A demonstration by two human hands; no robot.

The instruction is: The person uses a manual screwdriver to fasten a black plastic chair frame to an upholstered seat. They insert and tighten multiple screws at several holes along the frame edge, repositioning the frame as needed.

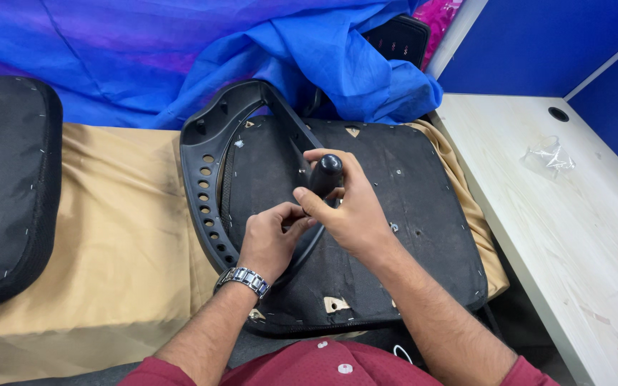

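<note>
Screwdriver: black handle [325,175] upright in my right hand [348,211], standing over the middle of the seat base, the tip hidden behind my fingers.
Right grip: closed round the handle, thumb pressing its side, likely to keep the tool straight on a fixing below.
Left grip: my left hand [272,239], steel watch [244,280] on the wrist, pinches in narrow just beside the tool's lower end; what it pinches I cannot tell, perhaps a screw or the shaft being steadied.
Plastic frame: black curved chair bracket [205,179] with a row of holes, lying on the seat base and arching round my hands, so the work spot stays within reach.
Seat base: black fabric-covered underside [409,214], stapled along the edges, flat on a tan cloth [123,214] that seems to cushion it.
Second cushion: another black stapled pad [5,186] well apart at the left.
Blue cloth: bunched sheet [309,57] behind the work.
Counter: pale wood top [574,236] to the right, with a round cable hole and a crumpled clear plastic wrapper [548,156]; a small label at its far edge is too small to make out.
</note>
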